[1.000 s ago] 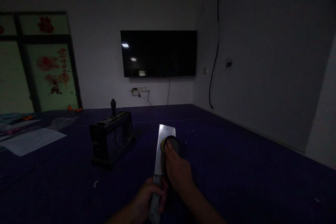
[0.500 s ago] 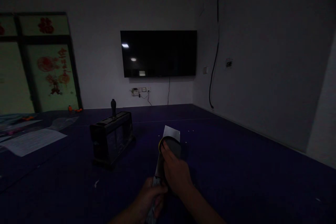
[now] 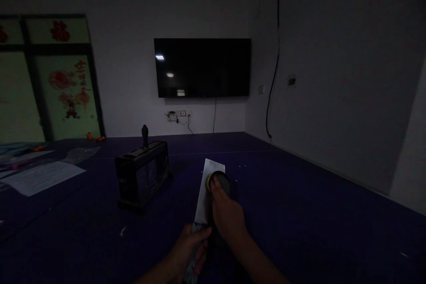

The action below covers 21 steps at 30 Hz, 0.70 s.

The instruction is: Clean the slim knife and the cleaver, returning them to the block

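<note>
My left hand [image 3: 189, 248] is closed around the handle of a cleaver [image 3: 204, 197], low in the middle of the head view. The broad pale blade points away from me, tilted slightly. My right hand [image 3: 228, 215] grips a round black disc-shaped piece with a yellow edge [image 3: 222, 181], its fingers pressed over the top. That disc lies against the right side of the blade near its far end. What kind of tool it is I cannot make out. The palm and arm hide its underside.
On the purple surface [image 3: 282, 213], left of the cleaver, stands a black box-shaped frame [image 3: 143, 175] with an upright dark handle [image 3: 145, 136]. Printed paper [image 3: 45, 177] and clear plastic [image 3: 81, 154] lie farther left. A television [image 3: 203, 68] hangs on the far wall.
My right hand and the disc have shifted slightly right across the blade, so more of its left side shows. The blade tip has swung a little left. My left hand keeps its grip.
</note>
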Tool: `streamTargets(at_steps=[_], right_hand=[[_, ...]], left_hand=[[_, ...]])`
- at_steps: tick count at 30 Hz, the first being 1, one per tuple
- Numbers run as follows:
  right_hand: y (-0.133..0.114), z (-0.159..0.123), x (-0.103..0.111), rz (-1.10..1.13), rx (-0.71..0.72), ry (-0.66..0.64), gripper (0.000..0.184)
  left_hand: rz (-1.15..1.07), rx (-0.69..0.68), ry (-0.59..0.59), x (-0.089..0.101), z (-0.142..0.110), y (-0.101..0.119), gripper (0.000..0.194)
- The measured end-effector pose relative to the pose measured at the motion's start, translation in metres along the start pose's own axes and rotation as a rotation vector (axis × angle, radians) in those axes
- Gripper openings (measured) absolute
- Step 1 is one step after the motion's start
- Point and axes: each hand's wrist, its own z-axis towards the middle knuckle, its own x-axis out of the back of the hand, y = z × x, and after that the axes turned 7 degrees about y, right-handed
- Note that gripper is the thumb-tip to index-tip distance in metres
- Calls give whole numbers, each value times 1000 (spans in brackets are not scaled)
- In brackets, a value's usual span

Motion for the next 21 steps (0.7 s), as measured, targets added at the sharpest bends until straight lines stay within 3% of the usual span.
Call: streamTargets(at_steps=[21], right_hand=[[6,0,1,45,-130,19,54]], left_hand=[[-96,9,-68,4,4,3,40]])
